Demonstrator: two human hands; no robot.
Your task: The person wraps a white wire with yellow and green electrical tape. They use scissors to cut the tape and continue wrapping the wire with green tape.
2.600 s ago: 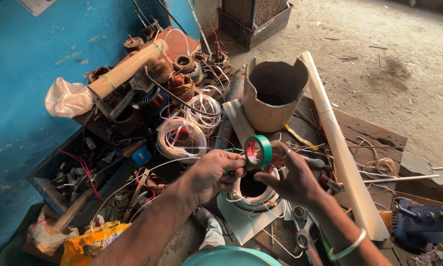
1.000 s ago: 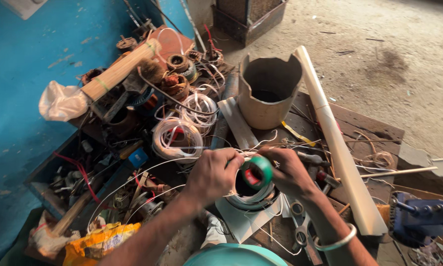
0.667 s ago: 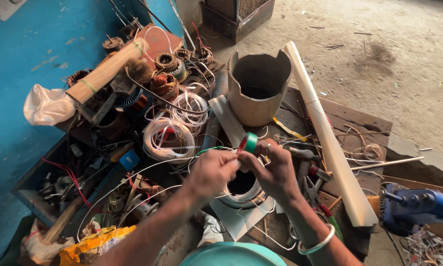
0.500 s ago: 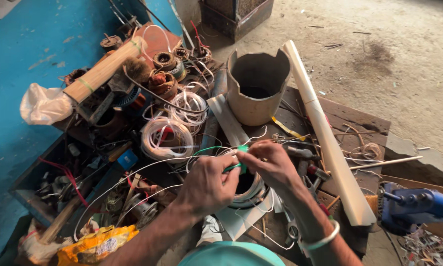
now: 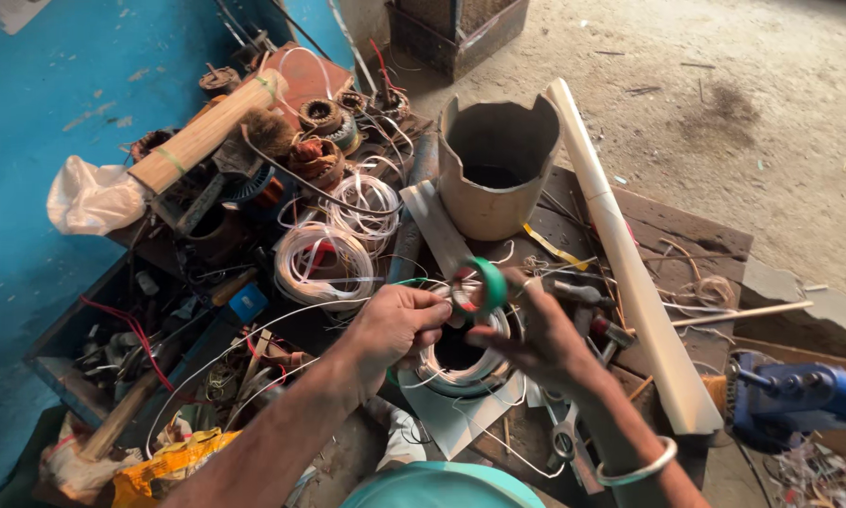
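My right hand (image 5: 536,334) holds a green roll of tape (image 5: 484,286) upright above a round wire coil (image 5: 461,362) lying on a pale sheet. A green strip of tape runs from the roll to my left hand (image 5: 395,325), which pinches the coil's white wires at its left side. The two hands are close together, almost touching. A bangle sits on my right wrist.
A tan cut-open pipe section (image 5: 494,165) stands behind the hands. A long white tube (image 5: 621,254) lies to the right, a blue power tool (image 5: 799,400) at the far right. White wire coils (image 5: 324,259), motor parts, a wooden handle (image 5: 207,132) and a tool tray (image 5: 112,348) crowd the left.
The tape roll has gone down around the coil and come back up over it, while my left hand has stayed on the coil's wires. The camera has shifted a little.
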